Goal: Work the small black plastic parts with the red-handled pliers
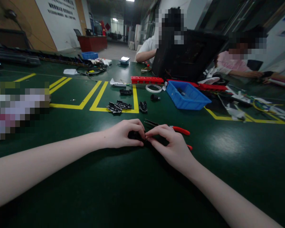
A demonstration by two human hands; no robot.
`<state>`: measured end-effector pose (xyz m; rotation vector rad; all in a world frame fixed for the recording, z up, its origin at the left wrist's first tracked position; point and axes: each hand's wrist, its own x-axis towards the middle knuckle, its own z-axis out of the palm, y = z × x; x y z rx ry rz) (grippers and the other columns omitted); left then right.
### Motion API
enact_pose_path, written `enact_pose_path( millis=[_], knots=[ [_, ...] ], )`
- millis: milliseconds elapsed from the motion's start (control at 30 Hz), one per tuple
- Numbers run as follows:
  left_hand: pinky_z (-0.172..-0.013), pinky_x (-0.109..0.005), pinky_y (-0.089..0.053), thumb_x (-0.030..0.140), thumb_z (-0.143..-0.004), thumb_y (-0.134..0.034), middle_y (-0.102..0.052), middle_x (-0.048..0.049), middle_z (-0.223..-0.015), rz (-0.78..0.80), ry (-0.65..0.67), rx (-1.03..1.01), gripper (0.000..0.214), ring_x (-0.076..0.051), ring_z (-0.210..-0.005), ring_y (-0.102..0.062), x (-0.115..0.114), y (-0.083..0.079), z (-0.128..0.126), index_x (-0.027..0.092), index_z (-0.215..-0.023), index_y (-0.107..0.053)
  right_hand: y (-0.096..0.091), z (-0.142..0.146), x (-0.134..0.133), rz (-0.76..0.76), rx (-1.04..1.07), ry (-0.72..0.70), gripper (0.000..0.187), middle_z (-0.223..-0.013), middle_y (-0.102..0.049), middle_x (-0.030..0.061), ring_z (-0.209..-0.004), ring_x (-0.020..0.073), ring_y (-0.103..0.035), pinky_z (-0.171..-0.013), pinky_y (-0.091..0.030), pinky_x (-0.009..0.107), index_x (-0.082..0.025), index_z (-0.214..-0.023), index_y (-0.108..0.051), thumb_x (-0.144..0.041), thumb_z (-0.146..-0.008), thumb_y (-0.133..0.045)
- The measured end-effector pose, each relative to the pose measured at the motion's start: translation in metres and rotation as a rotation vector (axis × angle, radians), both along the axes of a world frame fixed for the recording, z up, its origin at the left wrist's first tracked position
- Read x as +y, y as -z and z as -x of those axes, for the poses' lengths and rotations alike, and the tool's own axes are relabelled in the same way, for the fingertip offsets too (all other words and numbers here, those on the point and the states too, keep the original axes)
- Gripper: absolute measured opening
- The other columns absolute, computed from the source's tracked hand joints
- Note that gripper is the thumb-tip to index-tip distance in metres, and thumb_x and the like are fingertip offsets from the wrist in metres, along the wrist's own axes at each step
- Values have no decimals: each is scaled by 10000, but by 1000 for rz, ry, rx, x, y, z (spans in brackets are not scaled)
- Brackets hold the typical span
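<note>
At the middle of the green table, my left hand [127, 133] curls its fingers and thumb round a small black part [136, 135], mostly hidden by the fingers. My right hand [169, 141] meets it from the right with thumb and fingertips pinched together at the part's edge; what they pinch is too small to make out. Just beyond and partly behind my right hand lie pliers with red handles [181, 130], their thin jaws pointing left. Farther off, several black plastic parts [114, 107] lie in and around a yellow taped outline.
A blue bin [188, 96] stands beyond my right hand, with a black cylindrical piece [155, 97] and a white ring [153, 88] to its left. Red strips [147, 80] lie behind. A large black case [187, 55] rises at the back. Wires [263, 106] spread at right. Two people sit opposite.
</note>
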<state>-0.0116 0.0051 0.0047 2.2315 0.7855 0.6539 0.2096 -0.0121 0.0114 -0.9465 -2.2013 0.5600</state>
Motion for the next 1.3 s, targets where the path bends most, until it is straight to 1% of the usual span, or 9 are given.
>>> enact_pose_path(
  millis=[167, 333, 400, 600, 700, 867, 967, 1133, 1300],
  knots=[
    [-877, -326, -498, 231, -854, -722, -606, -44, -1037, -8, 11, 8, 128, -189, -971, -626, 0, 0, 0, 170, -961, -689, 0, 0, 1, -8, -19, -30, 169, -911, -724, 7, -917, 201, -637, -862, -474, 400, -236, -920, -698, -111, -852, -606],
    [-859, -327, -501, 255, -862, -717, -620, -46, -1030, 3, 13, 20, 151, -192, -953, -631, 0, -1, 0, 176, -990, -695, -3, -2, -2, -66, -71, -69, 168, -902, -713, 18, -902, 201, -634, -819, -480, 381, -231, -930, -684, -110, -866, -588],
    [-847, -322, -501, 261, -863, -716, -621, -46, -1024, 0, 8, 25, 156, -191, -943, -629, -1, -2, 0, 175, -991, -698, -4, -2, -3, -117, -96, -91, 161, -913, -711, 29, -907, 203, -635, -814, -482, 378, -225, -943, -677, -115, -879, -577],
    [-810, -308, -500, 262, -873, -704, -608, -43, -997, -21, -30, 30, 138, -183, -914, -619, -3, -3, -1, 165, -971, -697, 1, -1, -3, -345, -215, -160, 177, -906, -718, 57, -923, 216, -633, -840, -485, 394, -200, -964, -672, -116, -915, -524],
    [-816, -314, -499, 271, -875, -701, -607, -38, -993, -38, -36, 32, 139, -185, -917, -620, -3, -2, -1, 170, -970, -690, 2, -2, -1, -323, -179, -145, 165, -911, -716, 56, -913, 210, -635, -827, -490, 387, -197, -956, -669, -124, -914, -527],
    [-902, -337, -488, 242, -871, -703, -587, -47, -1071, -44, -44, 7, 124, -191, -1003, -608, -1, 1, 1, 174, -973, -681, -1, -5, 0, -163, -68, -81, 144, -927, -719, 35, -902, 203, -645, -821, -488, 375, -211, -969, -663, -139, -894, -564],
    [-898, -336, -495, 233, -856, -718, -592, -49, -1075, -41, -40, 10, 134, -193, -1008, -612, -1, 2, 1, 171, -968, -680, -3, -6, 0, -111, -61, -72, 144, -926, -724, 22, -891, 199, -651, -851, -480, 383, -220, -962, -671, -142, -882, -580],
    [-810, -299, -513, 218, -853, -721, -638, -41, -1000, -51, -39, 13, 153, -179, -931, -636, -2, 0, 0, 153, -978, -664, -1, -4, 1, -108, -35, -53, 142, -909, -720, 15, -887, 187, -645, -826, -481, 350, -215, -954, -682, -135, -883, -588],
    [-824, -284, -504, 197, -855, -723, -644, -45, -1010, -69, -24, 7, 106, -164, -926, -641, -2, 0, -1, 140, -934, -681, 1, 1, 2, -152, -30, -45, 134, -899, -717, 14, -889, 184, -641, -819, -471, 348, -205, -939, -684, -121, -881, -597]
  ],
)
